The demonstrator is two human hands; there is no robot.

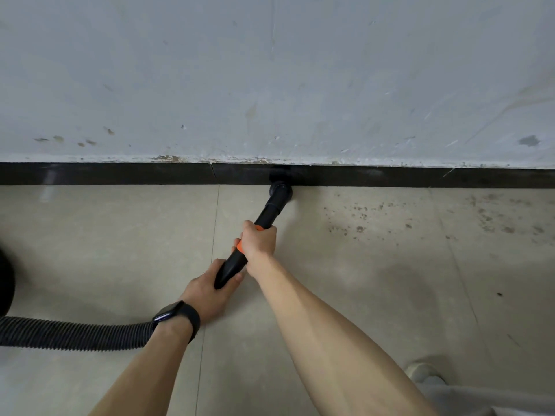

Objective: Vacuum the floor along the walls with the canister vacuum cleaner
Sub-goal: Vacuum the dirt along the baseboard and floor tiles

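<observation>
A black vacuum wand [268, 214] with orange rings runs from my hands up to the wall. Its nozzle [280, 189] sits on the beige tiled floor [375, 280], right against the black baseboard [120, 173]. My right hand [259, 239] grips the wand at the orange ring. Lower down, my left hand [210, 288], with a black watch on its wrist, holds the wand's near end. A ribbed black hose [75, 333] runs from behind that wrist to the left edge. The dark rounded canister [5, 285] shows partly at the far left.
A scuffed grey wall [270, 85] rises above the baseboard. Dark dirt specks [357, 219] lie scattered on the tiles to the right of the nozzle, with more near the right edge. My light shoe [423, 374] and trouser leg show at the bottom right.
</observation>
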